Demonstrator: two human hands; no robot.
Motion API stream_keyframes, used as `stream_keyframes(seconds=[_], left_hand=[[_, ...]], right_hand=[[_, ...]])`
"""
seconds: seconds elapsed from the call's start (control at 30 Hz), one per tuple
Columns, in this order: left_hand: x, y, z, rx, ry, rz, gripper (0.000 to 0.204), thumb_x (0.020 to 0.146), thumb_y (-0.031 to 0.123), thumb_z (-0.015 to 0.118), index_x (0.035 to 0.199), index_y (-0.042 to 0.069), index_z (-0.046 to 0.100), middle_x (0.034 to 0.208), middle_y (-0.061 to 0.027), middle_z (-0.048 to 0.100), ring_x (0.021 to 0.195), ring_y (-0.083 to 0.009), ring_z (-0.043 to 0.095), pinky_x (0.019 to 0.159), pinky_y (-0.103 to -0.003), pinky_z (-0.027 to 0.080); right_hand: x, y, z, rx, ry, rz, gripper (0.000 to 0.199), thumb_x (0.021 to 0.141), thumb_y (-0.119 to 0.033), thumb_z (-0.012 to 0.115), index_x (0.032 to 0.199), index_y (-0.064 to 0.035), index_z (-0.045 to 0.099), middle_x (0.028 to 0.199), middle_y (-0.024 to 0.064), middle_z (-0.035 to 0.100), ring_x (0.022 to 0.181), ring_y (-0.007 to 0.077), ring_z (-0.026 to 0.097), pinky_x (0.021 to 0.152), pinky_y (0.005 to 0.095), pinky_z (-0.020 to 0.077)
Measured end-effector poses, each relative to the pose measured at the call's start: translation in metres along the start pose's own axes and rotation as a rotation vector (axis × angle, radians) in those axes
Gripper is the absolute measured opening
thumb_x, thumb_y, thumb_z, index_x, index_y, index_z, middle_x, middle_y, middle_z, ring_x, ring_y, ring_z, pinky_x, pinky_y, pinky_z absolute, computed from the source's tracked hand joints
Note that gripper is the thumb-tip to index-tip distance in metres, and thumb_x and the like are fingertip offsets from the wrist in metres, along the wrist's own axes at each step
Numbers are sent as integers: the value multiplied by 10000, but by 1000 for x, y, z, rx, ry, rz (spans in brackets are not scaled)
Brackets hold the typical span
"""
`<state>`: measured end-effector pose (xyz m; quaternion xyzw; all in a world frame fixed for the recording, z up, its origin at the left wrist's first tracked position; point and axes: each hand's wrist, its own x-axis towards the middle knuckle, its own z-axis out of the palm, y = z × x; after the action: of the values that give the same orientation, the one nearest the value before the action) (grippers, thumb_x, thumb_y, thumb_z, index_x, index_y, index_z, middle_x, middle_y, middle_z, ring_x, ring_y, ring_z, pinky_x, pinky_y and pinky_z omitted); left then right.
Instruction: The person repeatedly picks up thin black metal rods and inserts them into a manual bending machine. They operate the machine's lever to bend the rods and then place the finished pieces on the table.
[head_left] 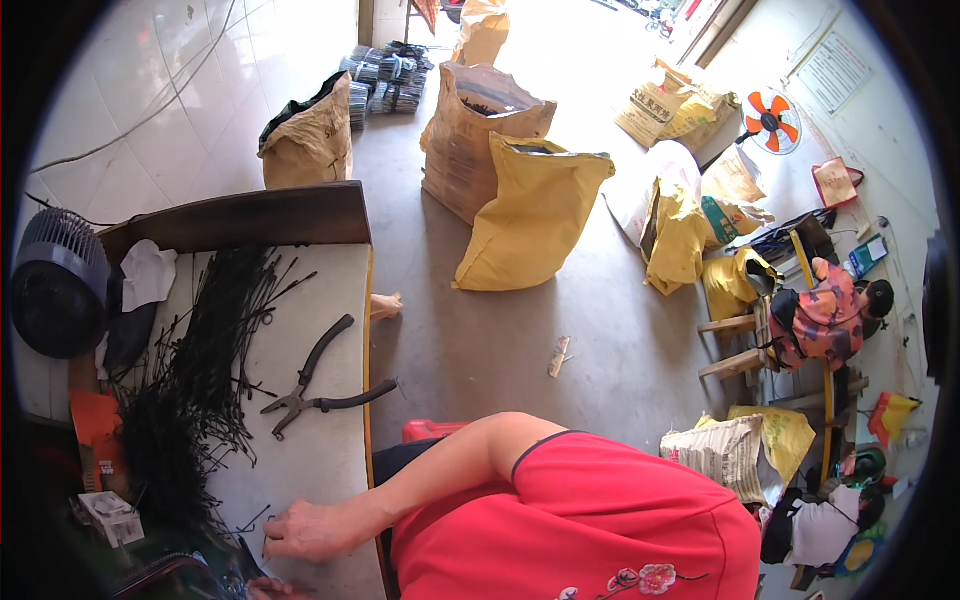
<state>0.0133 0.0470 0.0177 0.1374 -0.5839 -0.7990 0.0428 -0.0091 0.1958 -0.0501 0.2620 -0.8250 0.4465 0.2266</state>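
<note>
My right hand (308,530) hovers low over the near end of the white-topped table (325,270), its fingers curled and pressed together. What they hold, if anything, I cannot make out. Just below it, my left hand (275,590) is cut off by the lower edge, so its fingers hardly show. A dark slim piece (246,555) lies beside both hands. Left of them sprawls a tangled heap of thin black rods (200,360), some with small looped ends. Farther up the table, black-handled pliers (345,404) lie with their handles spread, touched by neither hand.
A dark fan (62,285), a white cloth (148,275) and a small white box (112,518) line the table's left side. A dark board (250,215) closes its far end. Yellow sacks (535,215) and brown sacks (465,150) stand on the floor. Two people (825,315) sit at right.
</note>
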Motion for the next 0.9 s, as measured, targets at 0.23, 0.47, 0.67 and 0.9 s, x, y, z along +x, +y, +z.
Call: stream_keyframes(seconds=[0.23,0.47,0.67,0.9], left_hand=[[-11,-2,24,229,7,-27,220,932,267,520,964,54,565,768,-9,523,669,-109,462,605,-245,357],[3,-12,9,256,87,2,240,939,232,503,935,7,585,812,-72,533,696,-160,501,645,-273,398],[18,-31,-33,903,-133,439,234,921,123,510,1036,-68,579,916,-171,559,773,-238,558,693,-334,460],[27,-38,-49,1133,-122,600,359,858,160,580,1136,-65,548,1069,-243,566,934,-371,575,839,-439,467]], right_hand=[[0,-3,-8,21,-76,-55,164,772,-153,517,894,-44,508,679,82,490,550,270,557,464,385,424],[-2,-4,5,-68,-70,-52,154,767,-219,555,829,-78,552,622,80,542,483,267,551,405,383,396],[0,-9,-1,-121,52,-102,175,822,-269,550,740,-114,549,565,33,544,425,202,533,363,334,399],[3,-15,-19,-54,-36,-94,144,855,-217,501,772,-99,504,573,39,547,446,222,545,373,346,407]])
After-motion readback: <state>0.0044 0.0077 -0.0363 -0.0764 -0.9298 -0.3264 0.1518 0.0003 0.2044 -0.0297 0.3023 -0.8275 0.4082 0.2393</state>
